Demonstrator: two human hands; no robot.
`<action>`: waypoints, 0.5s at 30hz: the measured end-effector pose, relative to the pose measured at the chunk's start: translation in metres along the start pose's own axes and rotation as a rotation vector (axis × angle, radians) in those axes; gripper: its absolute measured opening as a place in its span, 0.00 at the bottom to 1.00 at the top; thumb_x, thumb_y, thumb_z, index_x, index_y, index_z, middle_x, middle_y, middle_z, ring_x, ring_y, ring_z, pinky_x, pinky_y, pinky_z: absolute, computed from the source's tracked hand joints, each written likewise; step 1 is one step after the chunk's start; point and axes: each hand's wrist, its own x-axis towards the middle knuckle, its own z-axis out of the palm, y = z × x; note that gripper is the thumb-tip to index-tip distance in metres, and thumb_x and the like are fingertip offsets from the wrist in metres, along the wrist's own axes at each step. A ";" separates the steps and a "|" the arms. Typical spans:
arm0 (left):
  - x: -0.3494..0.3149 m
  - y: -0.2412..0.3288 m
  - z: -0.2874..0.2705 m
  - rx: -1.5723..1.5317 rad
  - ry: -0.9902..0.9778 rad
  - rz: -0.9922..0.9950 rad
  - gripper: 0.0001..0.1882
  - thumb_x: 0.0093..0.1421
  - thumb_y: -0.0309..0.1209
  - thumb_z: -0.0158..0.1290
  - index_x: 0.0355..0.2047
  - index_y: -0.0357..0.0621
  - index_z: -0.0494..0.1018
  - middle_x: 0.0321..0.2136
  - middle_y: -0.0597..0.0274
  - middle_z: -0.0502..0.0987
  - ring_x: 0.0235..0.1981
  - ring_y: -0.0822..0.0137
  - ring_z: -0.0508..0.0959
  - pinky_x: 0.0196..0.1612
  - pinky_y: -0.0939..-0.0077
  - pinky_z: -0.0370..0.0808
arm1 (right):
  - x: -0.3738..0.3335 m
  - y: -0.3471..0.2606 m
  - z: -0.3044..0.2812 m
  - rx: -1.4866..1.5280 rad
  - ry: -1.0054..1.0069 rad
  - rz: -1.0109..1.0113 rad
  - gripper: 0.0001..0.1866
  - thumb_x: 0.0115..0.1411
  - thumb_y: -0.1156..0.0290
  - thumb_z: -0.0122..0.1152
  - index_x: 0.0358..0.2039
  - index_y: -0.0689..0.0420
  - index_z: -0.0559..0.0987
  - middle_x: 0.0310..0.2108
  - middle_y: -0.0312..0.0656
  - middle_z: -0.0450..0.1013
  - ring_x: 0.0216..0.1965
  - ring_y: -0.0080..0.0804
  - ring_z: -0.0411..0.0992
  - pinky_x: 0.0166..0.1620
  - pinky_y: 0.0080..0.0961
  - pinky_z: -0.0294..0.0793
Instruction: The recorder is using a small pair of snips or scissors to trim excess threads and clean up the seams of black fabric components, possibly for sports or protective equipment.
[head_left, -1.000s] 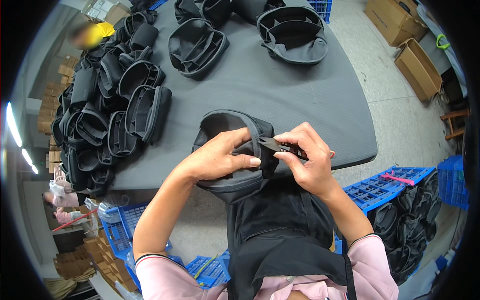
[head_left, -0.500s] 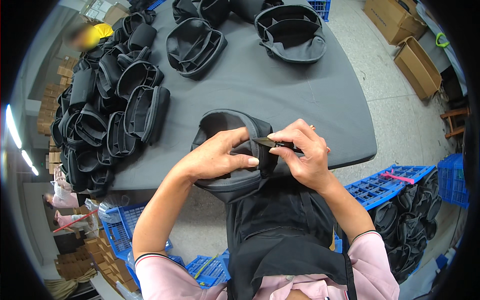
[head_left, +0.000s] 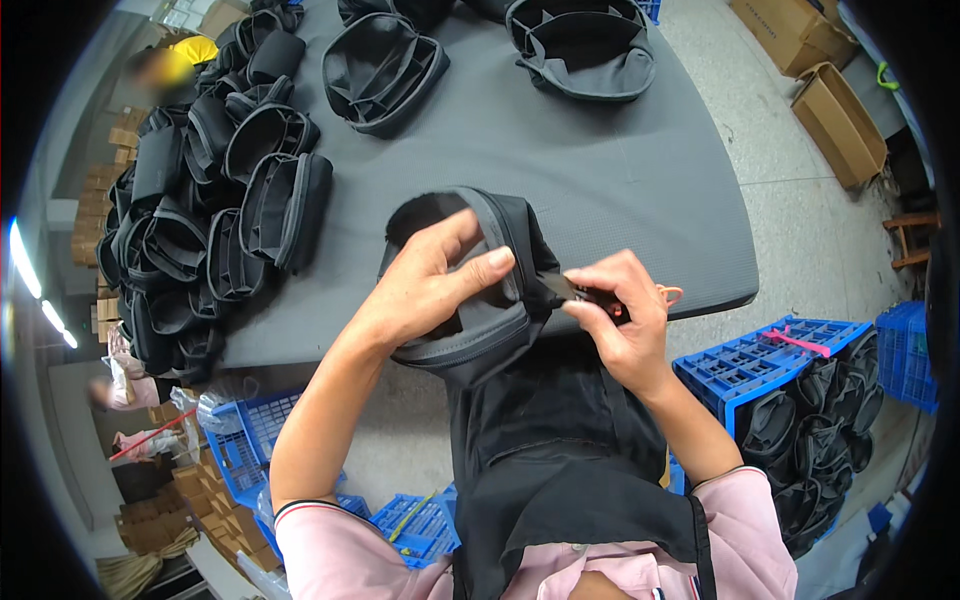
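Here at the table's (head_left: 650, 200) near edge, the pouch (head_left: 470, 352) looks light and soft, best held by its rim, left hand (head_left: 425, 285) inside, grip unclear, right hand (head_left: 625, 318) pinching snips (head_left: 555, 287).

This looks like a workshop or factory floor. A broad grey bench (head_left: 680, 220) carries a heap of similar black cases (head_left: 287, 205), and more fill a blue plastic crate (head_left: 735, 375) nearby. Cardboard boxes (head_left: 225, 505) stand piled at left, under strip lights (head_left: 22, 255); the wearer has a black apron (head_left: 590, 500) on.
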 end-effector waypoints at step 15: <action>0.010 -0.011 0.010 -0.067 0.104 0.027 0.17 0.58 0.29 0.52 0.46 0.32 0.68 0.37 0.57 0.77 0.40 0.73 0.74 0.45 0.76 0.71 | -0.004 0.008 0.005 0.052 -0.048 -0.077 0.15 0.43 0.82 0.66 0.34 0.60 0.77 0.26 0.40 0.71 0.24 0.28 0.69 0.26 0.22 0.67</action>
